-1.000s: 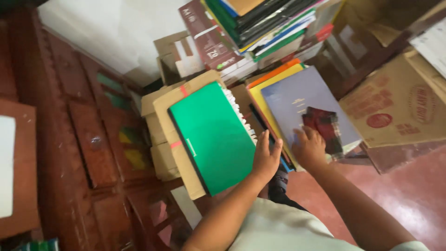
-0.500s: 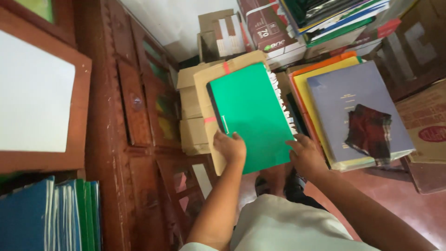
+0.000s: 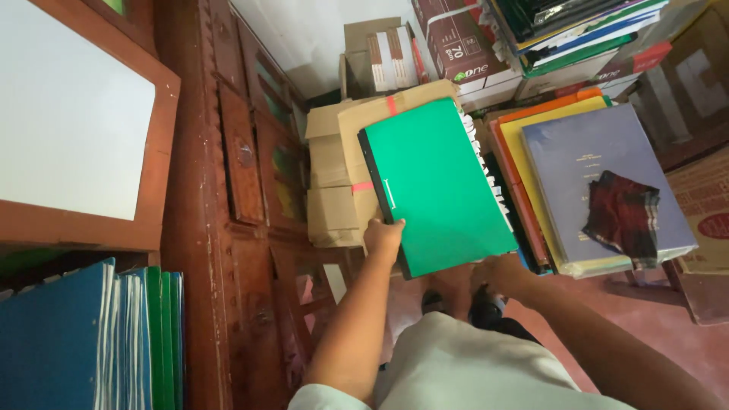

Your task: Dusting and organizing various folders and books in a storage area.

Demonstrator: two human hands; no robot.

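Note:
A green file folder [image 3: 444, 182] with a black spine lies on a stack of brown paper-wrapped bundles [image 3: 338, 171]. My left hand [image 3: 383, 235] grips the folder's near left corner. My right hand [image 3: 501, 273] holds its near right edge from below, fingers partly hidden under it. To the right lies a pile of yellow and orange folders topped by a grey-blue bound book [image 3: 607, 182], with a dark red checked cloth [image 3: 623, 216] on it.
A dark red wooden cabinet [image 3: 235, 175] stands to the left. Blue and green files [image 3: 99, 342] stand upright at the lower left. Cardboard boxes [image 3: 456, 53] and stacked folders [image 3: 577, 30] fill the back. A brown carton [image 3: 706, 212] sits at the right on a red floor.
My left hand slid down to the green folder's near left corner and my right hand moved under its near right edge. The folder has lifted slightly toward me; the view swung left.

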